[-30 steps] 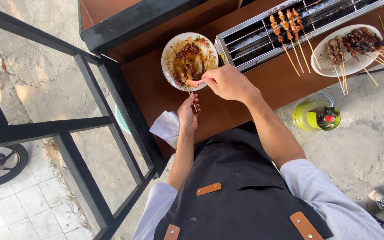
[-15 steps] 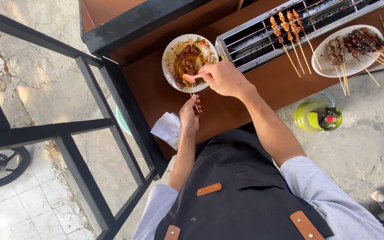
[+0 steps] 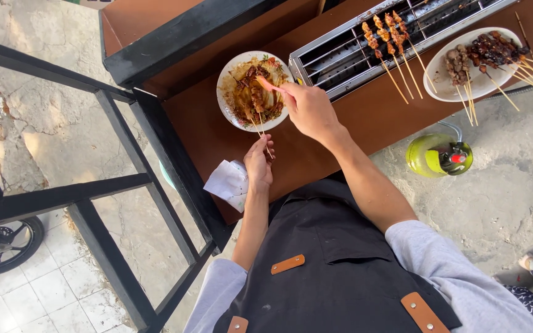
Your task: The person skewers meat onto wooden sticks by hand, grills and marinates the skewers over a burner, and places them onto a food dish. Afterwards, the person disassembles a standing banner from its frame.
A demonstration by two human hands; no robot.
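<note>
Brown sauce coats the skewers [image 3: 255, 98] lying in a round white plate [image 3: 229, 106] with a patterned rim, meat chunks dark and glistening. Plate sits on the brown counter [image 3: 316, 148], near its left end, just left of the steel grill [image 3: 365, 46]. Right hand [image 3: 309, 110] reaches over the plate's right rim, fingers clenched on an orange brush [image 3: 266, 84] whose tip lies on the meat. Left hand [image 3: 258, 161] sits below the plate at the counter's near edge, pinching the bare stick ends of the skewers, which run up into the plate. White napkin [image 3: 229, 182] lies touching that hand's left side, overhanging the near edge. Three skewers [image 3: 387, 37] rest across the grill; an oval plate [image 3: 458, 86] of cooked ones sits at the right end.
</note>
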